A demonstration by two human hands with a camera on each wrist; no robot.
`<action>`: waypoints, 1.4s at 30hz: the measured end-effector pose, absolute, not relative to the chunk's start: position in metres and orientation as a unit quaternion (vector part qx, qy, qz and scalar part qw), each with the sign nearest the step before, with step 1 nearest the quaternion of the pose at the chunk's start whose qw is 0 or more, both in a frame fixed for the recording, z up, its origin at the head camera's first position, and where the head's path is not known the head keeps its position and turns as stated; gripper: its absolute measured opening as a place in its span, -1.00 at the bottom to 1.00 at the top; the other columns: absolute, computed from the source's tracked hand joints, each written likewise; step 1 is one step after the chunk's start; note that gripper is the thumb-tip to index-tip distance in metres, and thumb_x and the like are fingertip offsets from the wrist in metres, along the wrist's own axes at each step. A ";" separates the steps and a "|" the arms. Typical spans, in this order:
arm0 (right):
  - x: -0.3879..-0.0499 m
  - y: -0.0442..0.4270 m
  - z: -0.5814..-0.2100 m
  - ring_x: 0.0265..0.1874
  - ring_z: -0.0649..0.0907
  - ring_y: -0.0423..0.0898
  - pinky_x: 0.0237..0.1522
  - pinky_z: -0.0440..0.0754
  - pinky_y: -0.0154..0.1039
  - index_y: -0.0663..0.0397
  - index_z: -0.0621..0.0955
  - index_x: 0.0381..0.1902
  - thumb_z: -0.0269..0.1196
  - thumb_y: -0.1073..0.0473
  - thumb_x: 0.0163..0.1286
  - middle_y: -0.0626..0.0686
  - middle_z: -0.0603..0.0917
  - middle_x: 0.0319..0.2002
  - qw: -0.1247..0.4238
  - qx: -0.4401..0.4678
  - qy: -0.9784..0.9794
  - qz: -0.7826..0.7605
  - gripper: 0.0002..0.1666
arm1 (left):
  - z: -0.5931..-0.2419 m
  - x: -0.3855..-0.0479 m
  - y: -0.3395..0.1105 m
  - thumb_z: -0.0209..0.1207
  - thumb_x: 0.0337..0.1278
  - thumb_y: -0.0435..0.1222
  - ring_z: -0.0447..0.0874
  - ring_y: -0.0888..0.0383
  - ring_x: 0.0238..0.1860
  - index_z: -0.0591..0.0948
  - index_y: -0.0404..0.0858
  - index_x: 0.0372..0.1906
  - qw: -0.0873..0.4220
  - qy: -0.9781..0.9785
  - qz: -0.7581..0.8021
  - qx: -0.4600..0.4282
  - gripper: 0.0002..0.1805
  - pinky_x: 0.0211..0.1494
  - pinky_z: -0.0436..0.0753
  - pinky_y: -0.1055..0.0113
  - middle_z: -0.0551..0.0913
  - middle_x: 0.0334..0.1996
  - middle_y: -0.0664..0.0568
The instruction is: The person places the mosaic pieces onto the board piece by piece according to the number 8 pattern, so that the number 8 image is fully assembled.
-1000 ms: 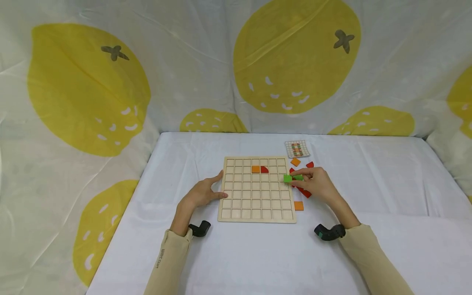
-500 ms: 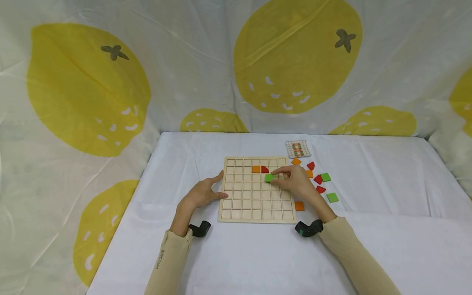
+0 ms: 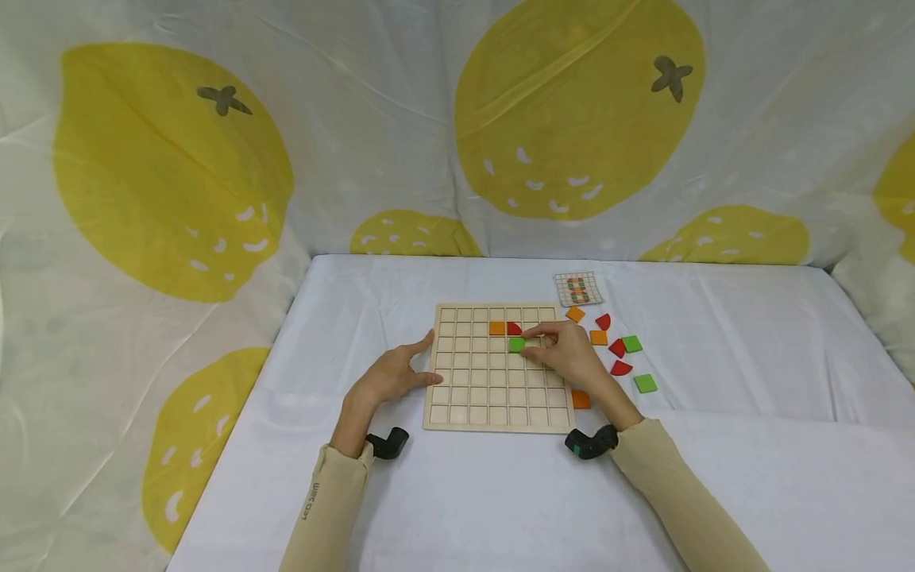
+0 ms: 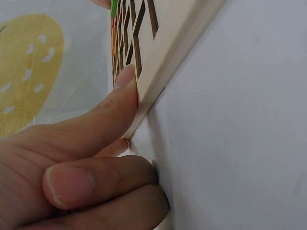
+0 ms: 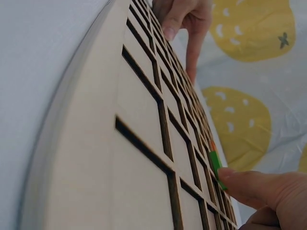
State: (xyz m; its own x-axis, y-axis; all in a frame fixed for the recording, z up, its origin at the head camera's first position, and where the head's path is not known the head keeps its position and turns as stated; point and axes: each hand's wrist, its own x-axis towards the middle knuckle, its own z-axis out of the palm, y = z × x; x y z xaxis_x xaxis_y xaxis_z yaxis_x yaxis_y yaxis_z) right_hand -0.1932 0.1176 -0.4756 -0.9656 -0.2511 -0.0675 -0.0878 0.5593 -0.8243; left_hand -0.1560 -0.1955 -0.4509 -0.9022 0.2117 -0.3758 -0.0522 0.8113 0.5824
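Observation:
A green square tile (image 3: 517,345) lies between the thumb and index finger of my right hand (image 3: 565,353), just below a red quarter-circle tile (image 3: 514,328). It is at a cell of the pale wooden grid board (image 3: 477,397), and in the right wrist view the tile (image 5: 217,165) stands slightly tilted there. An orange square tile (image 3: 496,328) sits in the cell left of the red one. My left hand (image 3: 389,373) holds the board's left edge. In the left wrist view its thumb (image 4: 112,103) lies over the rim, with other fingers curled beside the board.
Loose red tiles (image 3: 621,368), green tiles (image 3: 646,384) and orange tiles (image 3: 598,338) lie right of the board. One orange tile (image 3: 582,400) lies against its lower right edge. A small pattern card (image 3: 578,288) rests behind them on the white cloth.
My right hand has moved left from the loose tiles to the board, carrying the green tile to a cell below the red one. The left hand has stayed on the board's edge.

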 end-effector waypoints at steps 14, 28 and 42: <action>-0.194 0.114 -0.479 -0.69 0.25 -0.14 -0.58 0.13 -0.37 0.14 0.80 -0.03 0.52 0.15 0.27 -0.08 0.25 -0.69 0.075 -0.104 0.872 -0.472 -0.67 | -0.450 -0.157 -0.196 0.35 0.31 -0.04 0.16 -0.23 0.60 0.08 -0.03 0.67 0.217 0.928 0.298 0.049 -0.03 0.53 0.34 -0.18 0.22 0.58 -0.24; -0.194 0.117 -0.479 -0.68 0.32 -0.13 -0.61 0.13 -0.36 0.09 0.81 0.01 0.55 0.10 0.24 -0.06 0.33 -0.68 0.077 -0.094 0.875 -0.469 -0.61 | -0.450 -0.157 -0.195 0.36 0.30 -0.03 0.15 -0.22 0.61 0.07 -0.01 0.67 0.222 0.928 0.296 0.043 -0.02 0.53 0.34 -0.18 0.21 0.58 -0.23; -0.183 0.159 -0.472 -0.69 0.28 -0.17 -0.59 0.11 -0.36 0.05 0.82 -0.02 0.53 0.08 0.26 -0.08 0.27 -0.69 0.052 -0.053 0.896 -0.438 -0.66 | -0.449 -0.156 -0.194 0.36 0.30 -0.04 0.14 -0.22 0.61 0.07 0.00 0.67 0.226 0.928 0.296 0.034 -0.02 0.54 0.33 -0.18 0.20 0.59 -0.22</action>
